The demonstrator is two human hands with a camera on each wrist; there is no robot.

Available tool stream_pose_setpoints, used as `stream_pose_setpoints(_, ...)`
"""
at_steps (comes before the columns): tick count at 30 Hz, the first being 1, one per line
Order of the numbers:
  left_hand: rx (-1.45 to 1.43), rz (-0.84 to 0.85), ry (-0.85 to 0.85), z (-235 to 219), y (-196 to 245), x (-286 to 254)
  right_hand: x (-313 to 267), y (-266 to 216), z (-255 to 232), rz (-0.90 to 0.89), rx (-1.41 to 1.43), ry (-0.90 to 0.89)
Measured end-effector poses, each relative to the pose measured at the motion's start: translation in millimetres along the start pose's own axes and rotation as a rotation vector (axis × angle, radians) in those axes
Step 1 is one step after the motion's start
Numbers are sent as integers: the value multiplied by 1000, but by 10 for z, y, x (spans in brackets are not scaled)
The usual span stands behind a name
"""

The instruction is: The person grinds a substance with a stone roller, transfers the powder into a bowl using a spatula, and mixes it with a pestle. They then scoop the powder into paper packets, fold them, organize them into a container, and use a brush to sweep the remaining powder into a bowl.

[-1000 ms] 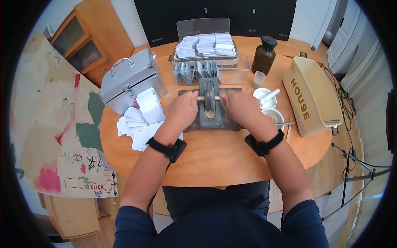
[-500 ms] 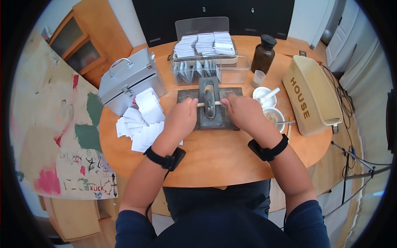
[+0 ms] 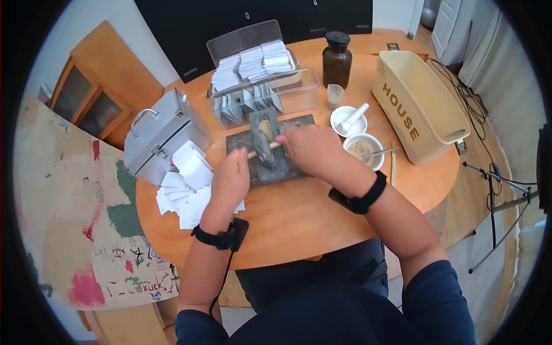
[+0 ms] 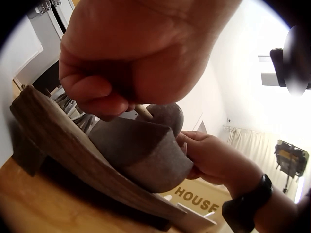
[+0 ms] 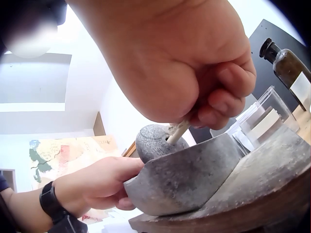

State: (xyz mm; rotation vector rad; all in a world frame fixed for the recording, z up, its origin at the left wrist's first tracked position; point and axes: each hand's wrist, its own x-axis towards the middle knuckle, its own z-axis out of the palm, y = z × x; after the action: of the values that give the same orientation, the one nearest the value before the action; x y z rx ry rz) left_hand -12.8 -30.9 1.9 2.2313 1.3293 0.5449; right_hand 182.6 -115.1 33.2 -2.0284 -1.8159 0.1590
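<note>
Rolling the stone wheel (image 3: 260,140), seated in its trough (image 3: 264,115), is best done with level pressure, its wooden rod (image 3: 275,145) being gripped on either side by the left hand (image 3: 231,177) and right hand (image 3: 311,149).

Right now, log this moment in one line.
left hand: grips rod | right hand: grips rod | stone wheel: on rod, in trough

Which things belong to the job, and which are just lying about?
In use:
grey stone wheel
pale rod through it, gripped at both ends
grey boat-shaped stone trough

Apparently idle:
silver metal case
brown glass bottle
cream HOUSE bin
white bowl of powder, possibly related
</note>
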Motion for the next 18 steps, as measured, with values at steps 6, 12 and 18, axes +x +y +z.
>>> stream_pose_setpoints(6,94,67,119,50,3,420,333,100,75,24,38,60)
stream_pose_setpoints(12,17,154,95,78,-134,100,75,90,76,-60,40,50)
stream_pose_setpoints(18,37,110,121,64,-53,326,270,152,128,-28,77,89)
